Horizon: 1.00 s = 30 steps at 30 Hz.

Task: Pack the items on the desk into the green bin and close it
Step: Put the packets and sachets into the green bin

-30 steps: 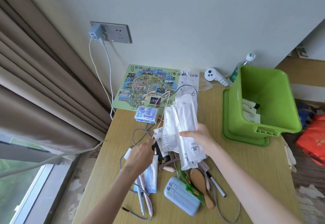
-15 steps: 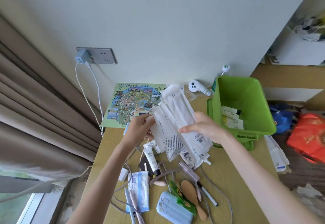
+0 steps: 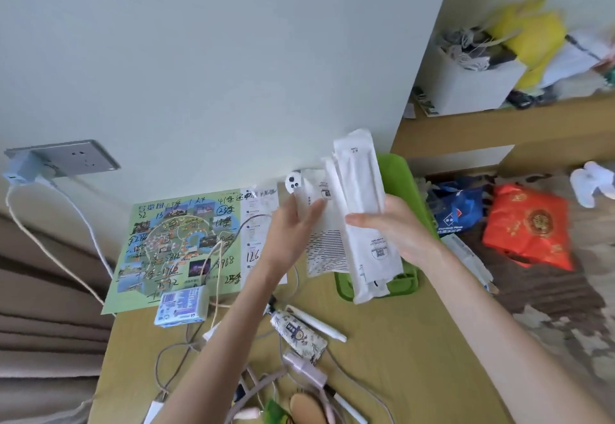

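Observation:
A bundle of long white sachets (image 3: 361,197) is lifted above the desk, right in front of the green bin (image 3: 397,177), which it mostly hides. My right hand (image 3: 391,228) grips the bundle from the right side. My left hand (image 3: 293,223) holds its left edge, thumb and fingers on the packets. On the wooden desk (image 3: 409,357) below lie a patterned tube (image 3: 298,332), a white pen (image 3: 319,323), a small blue carton (image 3: 181,305) and several cables (image 3: 186,357).
A green map sheet (image 3: 183,240) lies flat against the wall, with a white device (image 3: 294,182) behind it. A charger hangs from the wall socket (image 3: 66,159) at left. A red bag (image 3: 529,227) and a blue bag (image 3: 454,209) lie on the floor to the right.
Both hands have raised the sachet bundle off the desk and carried it right, over the green bin. The view has tilted upward.

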Each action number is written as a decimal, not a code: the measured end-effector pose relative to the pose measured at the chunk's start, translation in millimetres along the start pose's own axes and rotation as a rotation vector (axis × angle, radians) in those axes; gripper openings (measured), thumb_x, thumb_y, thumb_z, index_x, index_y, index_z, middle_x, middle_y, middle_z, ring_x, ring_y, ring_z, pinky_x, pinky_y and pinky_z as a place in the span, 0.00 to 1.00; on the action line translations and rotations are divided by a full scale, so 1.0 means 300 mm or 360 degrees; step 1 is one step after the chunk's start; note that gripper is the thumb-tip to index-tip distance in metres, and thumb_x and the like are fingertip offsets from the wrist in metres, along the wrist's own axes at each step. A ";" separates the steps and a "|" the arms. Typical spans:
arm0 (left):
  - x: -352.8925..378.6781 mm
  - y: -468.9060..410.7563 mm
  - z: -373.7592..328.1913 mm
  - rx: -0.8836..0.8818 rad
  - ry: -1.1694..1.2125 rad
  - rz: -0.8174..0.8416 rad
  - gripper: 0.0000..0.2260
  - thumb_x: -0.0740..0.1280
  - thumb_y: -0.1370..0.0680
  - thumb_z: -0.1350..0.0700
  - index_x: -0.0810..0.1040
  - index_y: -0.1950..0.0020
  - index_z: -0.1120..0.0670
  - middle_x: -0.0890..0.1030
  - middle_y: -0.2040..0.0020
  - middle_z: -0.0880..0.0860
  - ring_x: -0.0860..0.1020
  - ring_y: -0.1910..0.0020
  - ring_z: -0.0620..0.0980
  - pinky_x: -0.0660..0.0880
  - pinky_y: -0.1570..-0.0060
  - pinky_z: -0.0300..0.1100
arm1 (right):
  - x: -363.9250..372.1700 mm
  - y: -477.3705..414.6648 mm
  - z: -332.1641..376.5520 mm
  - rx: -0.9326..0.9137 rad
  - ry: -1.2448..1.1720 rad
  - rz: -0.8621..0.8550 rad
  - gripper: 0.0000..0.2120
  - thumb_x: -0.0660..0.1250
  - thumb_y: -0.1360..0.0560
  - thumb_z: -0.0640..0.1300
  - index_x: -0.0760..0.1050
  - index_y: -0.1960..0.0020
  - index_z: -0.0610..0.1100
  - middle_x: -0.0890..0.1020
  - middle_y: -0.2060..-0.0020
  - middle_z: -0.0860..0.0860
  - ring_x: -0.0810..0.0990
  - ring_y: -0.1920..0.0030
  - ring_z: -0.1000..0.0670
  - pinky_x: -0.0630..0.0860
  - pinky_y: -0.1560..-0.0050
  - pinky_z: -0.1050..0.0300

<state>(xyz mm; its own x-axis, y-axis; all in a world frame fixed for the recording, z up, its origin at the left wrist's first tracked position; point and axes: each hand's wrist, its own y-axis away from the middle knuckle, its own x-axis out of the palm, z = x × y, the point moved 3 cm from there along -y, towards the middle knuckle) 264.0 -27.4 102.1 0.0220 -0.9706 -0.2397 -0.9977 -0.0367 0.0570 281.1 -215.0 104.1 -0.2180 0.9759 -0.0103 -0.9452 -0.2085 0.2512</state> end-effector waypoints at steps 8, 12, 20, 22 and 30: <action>-0.011 -0.159 0.063 -0.0081 -0.0190 -0.0283 0.12 0.66 0.21 0.47 0.77 0.46 0.55 0.82 0.57 0.47 0.81 0.62 0.40 0.76 0.67 0.35 | -0.202 -0.207 -0.091 0.0061 0.0282 -0.0888 0.07 0.75 0.30 0.38 0.77 0.56 0.42 0.83 0.57 0.41 0.80 0.61 0.47 0.76 0.61 0.54; -0.055 -0.183 0.117 -0.0191 -0.0100 -0.0339 0.13 0.66 0.21 0.48 0.78 0.44 0.57 0.84 0.55 0.53 0.83 0.57 0.51 0.80 0.62 0.48 | -0.164 -0.288 -0.193 0.0252 0.0602 -0.0833 0.15 0.73 0.28 0.43 0.74 0.48 0.35 0.79 0.54 0.45 0.79 0.56 0.44 0.79 0.58 0.50; -0.072 -0.182 0.174 -0.0209 -0.0142 -0.0325 0.10 0.66 0.21 0.47 0.78 0.48 0.54 0.83 0.58 0.48 0.81 0.62 0.42 0.75 0.68 0.35 | -0.130 -0.317 -0.370 0.0680 0.0752 -0.0433 0.07 0.62 0.20 0.41 0.70 0.50 0.36 0.73 0.61 0.46 0.72 0.64 0.48 0.68 0.65 0.56; -0.063 -0.185 0.169 -0.0210 -0.0149 -0.0317 0.11 0.66 0.21 0.47 0.78 0.47 0.54 0.83 0.57 0.49 0.82 0.60 0.45 0.76 0.66 0.38 | -0.135 -0.308 -0.367 0.0755 0.1137 -0.0292 0.05 0.59 0.19 0.40 0.71 0.49 0.38 0.69 0.66 0.48 0.66 0.70 0.51 0.62 0.69 0.58; 0.061 -0.218 0.081 -0.0096 -0.0169 -0.0113 0.13 0.66 0.21 0.48 0.78 0.47 0.58 0.83 0.58 0.51 0.82 0.62 0.45 0.77 0.68 0.39 | -0.197 -0.206 -0.133 -0.0205 0.1712 -0.0657 0.14 0.64 0.21 0.39 0.73 0.36 0.40 0.77 0.40 0.46 0.80 0.53 0.48 0.79 0.55 0.54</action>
<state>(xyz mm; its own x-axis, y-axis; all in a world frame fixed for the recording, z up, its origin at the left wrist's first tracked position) 328.0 -37.0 70.6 0.0825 -0.9344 -0.3465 -0.9881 -0.1219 0.0934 342.6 -262.4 50.4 0.0769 0.4253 -0.9018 -0.9969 0.0476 -0.0626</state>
